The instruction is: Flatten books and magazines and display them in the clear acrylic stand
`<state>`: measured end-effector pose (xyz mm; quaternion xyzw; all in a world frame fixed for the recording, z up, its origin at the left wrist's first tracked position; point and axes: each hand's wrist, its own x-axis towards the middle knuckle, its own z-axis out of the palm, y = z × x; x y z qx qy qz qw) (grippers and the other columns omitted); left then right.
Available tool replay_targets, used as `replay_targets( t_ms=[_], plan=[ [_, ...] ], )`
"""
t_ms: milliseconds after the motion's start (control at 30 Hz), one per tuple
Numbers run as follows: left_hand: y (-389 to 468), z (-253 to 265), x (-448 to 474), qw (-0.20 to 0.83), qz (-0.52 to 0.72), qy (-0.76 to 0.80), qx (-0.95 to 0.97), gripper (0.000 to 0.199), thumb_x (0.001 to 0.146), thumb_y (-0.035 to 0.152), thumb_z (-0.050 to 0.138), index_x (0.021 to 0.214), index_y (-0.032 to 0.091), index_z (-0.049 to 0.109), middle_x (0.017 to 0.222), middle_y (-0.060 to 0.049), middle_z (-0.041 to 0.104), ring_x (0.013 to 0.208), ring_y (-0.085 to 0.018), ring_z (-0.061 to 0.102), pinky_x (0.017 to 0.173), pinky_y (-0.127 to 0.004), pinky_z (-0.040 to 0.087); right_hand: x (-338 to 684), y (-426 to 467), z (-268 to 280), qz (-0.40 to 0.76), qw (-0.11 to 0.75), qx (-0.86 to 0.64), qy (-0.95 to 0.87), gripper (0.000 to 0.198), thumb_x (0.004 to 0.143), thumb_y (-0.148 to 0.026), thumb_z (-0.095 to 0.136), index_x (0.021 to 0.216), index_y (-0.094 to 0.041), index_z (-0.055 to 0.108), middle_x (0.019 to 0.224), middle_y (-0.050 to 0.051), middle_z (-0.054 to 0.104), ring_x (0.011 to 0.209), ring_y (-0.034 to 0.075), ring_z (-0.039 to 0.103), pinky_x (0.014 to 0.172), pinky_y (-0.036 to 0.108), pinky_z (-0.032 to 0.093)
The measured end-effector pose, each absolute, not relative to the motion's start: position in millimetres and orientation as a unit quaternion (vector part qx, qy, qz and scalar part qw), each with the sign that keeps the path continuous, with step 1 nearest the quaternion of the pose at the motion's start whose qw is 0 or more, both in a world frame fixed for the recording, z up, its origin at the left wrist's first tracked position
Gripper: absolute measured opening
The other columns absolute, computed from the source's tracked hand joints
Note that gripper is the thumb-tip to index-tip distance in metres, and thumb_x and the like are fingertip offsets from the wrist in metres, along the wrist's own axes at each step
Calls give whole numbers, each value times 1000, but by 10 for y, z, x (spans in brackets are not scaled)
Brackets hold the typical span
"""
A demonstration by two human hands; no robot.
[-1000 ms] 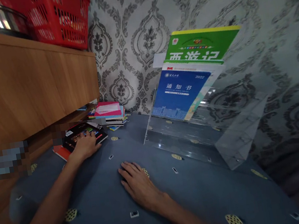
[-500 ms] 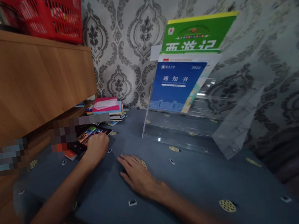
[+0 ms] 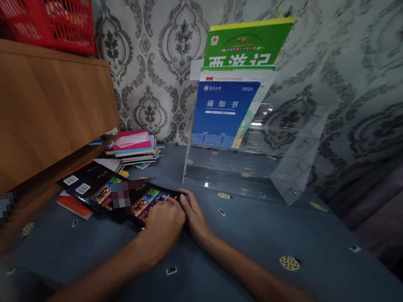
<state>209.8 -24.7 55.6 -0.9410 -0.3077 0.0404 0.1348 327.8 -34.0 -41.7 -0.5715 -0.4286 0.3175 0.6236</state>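
Note:
My left hand (image 3: 164,222) is closed on the near right part of a dark book (image 3: 144,206) with small colourful pictures on its cover. At that book's right edge, my right hand (image 3: 196,217) has its thumb up against the end and grips it; some of its fingers are hidden. Another dark book (image 3: 94,179), with barcode labels and similar pictures, lies to the left and partly under the held one. An orange-covered book (image 3: 73,206) pokes out beneath it.
A book stack (image 3: 135,148) topped by a pink one stands at the wall. On the right, a clear acrylic stand (image 3: 264,167) holds a blue booklet (image 3: 222,112) and a green book (image 3: 249,43). A wooden cabinet (image 3: 31,105) with a red basket (image 3: 69,24) borders the left.
My left hand has drawn the dark book rightward, uncovering the other dark book. My right hand, flat on the table before, now meets the book's right edge. The view has shifted slightly.

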Motion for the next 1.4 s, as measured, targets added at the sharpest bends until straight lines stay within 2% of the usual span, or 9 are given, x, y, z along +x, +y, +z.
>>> replay_targets(
  t_ms=[200, 333, 467, 633, 833, 1000, 1100, 1200, 1400],
  plan=[
    [-613, 361, 2331, 86, 1, -200, -976, 36, 89, 10, 56, 122, 2, 66, 110, -25, 72, 90, -29, 74, 65, -34, 57, 3662, -626, -484, 328, 637, -592, -369, 58, 77, -56, 66, 122, -22, 55, 79, -1, 61, 73, 21, 59, 72, 36, 52],
    [-576, 100, 2372, 33, -82, -155, -984, 40, 97, 22, 49, 133, 7, 58, 130, -20, 66, 118, -31, 65, 90, -43, 57, 3940, -847, -487, 256, 617, -629, -398, 52, 81, -51, 63, 123, -22, 56, 88, 1, 62, 77, 22, 57, 76, 37, 50],
    [-256, -110, 2382, -21, -104, -134, -985, 51, 103, 35, 42, 146, 10, 44, 154, -18, 46, 145, -27, 41, 115, -47, 39, 4085, -947, -479, 190, 584, -660, -433, 46, 84, -48, 58, 121, -21, 57, 106, 6, 65, 87, 23, 58, 84, 40, 49],
    [357, -239, 2334, -59, -74, -212, -973, 53, 104, 38, 33, 150, 13, 41, 160, -15, 38, 150, -26, 32, 121, -48, 29, 4084, -970, -450, 164, 539, -695, -447, 47, 87, -42, 53, 128, -19, 55, 98, 6, 64, 71, 20, 55, 74, 39, 50],
    [783, -266, 2220, -69, -85, -262, -959, 51, 102, 34, 31, 147, 12, 44, 155, -14, 46, 144, -27, 40, 117, -46, 33, 4097, -983, -449, 153, 512, -712, -455, 48, 89, -40, 53, 133, -21, 51, 73, -2, 55, 63, 19, 52, 65, 35, 47],
    [703, -223, 2194, 6, -113, -274, -955, 42, 101, 40, 43, 127, 14, 61, 120, -14, 65, 113, -29, 56, 101, -45, 44, 4305, -930, -489, 121, 507, -713, -469, 47, 91, -35, 52, 136, -21, 45, 81, 1, 63, 71, 21, 60, 71, 38, 52],
    [649, -205, 2177, 36, -126, -271, -954, 42, 100, 43, 42, 119, 14, 65, 111, -13, 65, 104, -28, 55, 94, -44, 46, 4277, -922, -385, 19, 434, -749, -500, 43, 90, -25, 50, 132, -18, 52, 112, 14, 67, 101, 30, 64, 90, 50, 51],
    [642, -223, 2161, 39, -144, -264, -953, 42, 102, 32, 34, 122, 12, 64, 111, -15, 64, 100, -28, 53, 92, -45, 46, 3959, -898, -233, -30, 308, -741, -596, 34, 93, -23, 49, 125, -19, 62, 143, 18, 54, 132, 35, 50, 107, 58, 40],
    [672, -269, 2131, 29, -149, -256, -955, 45, 97, 17, 27, 123, 9, 64, 110, -18, 63, 98, -31, 53, 88, -47, 46, 3252, -698, -163, 61, 178, -627, -756, 51, 101, -37, 45, 143, -8, 50, 155, 20, 44, 149, 28, 33, 122, 49, 29]
  ],
)
